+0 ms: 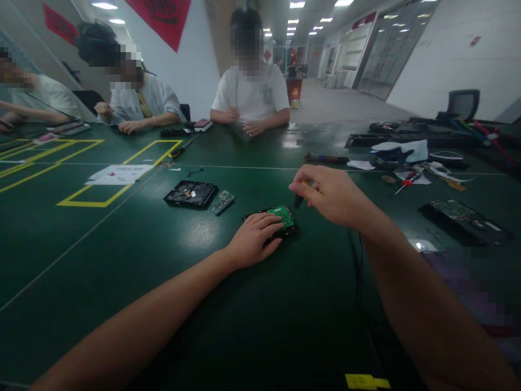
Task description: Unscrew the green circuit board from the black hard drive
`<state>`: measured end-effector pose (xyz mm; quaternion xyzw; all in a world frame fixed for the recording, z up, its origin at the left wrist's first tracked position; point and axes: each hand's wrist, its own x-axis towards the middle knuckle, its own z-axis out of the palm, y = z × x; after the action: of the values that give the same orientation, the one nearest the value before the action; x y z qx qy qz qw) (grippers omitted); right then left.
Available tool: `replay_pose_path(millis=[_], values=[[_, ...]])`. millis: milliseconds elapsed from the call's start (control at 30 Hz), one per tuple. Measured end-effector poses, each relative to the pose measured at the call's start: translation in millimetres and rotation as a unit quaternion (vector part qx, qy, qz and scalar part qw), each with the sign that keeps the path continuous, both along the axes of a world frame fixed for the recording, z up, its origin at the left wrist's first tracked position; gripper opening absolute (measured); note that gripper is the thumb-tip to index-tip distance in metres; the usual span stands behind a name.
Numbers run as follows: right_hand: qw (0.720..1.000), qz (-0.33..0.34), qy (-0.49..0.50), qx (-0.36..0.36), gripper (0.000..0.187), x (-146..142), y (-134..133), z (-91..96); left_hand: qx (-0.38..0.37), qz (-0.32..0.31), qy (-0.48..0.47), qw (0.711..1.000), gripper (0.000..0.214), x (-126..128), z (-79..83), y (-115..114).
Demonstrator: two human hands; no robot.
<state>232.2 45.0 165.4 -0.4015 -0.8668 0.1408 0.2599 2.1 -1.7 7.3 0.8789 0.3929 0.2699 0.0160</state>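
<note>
My left hand [254, 238] lies flat, fingers together, covering most of the hard drive [284, 217]; my right hand [331, 195], at its 1 o'clock, pinches a screwdriver [298, 201], tip hardly visible.

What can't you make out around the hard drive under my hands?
Head view, hard drive: the left hand covers most of it; only its green circuit board and right edge show.
Head view, screwdriver: the right hand hides the handle; its tip is too small to tell.
Head view, paper sheet: print too small and blurred.
Head view, yellow label: cut off by the bottom edge.
</note>
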Motion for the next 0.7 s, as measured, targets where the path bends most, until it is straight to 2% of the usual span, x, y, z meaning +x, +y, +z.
replay_pose_path(millis=[133,300,700], values=[[1.0,0.012,-0.017,0.023,0.013,1.7,1.3,1.1,-0.003,0.0,0.0,1.0,0.04,0.1,-0.5,0.4],[0.999,0.028,-0.029,0.029,0.025,2.9,-0.7,2.0,-0.002,-0.001,-0.004,1.0,0.04,-0.1,-1.3,0.5],[0.997,-0.028,-0.047,0.049,0.023,-0.2,0.8,0.0,-0.005,-0.005,-0.006,1.0,0.039,0.6,1.1,-0.5]])
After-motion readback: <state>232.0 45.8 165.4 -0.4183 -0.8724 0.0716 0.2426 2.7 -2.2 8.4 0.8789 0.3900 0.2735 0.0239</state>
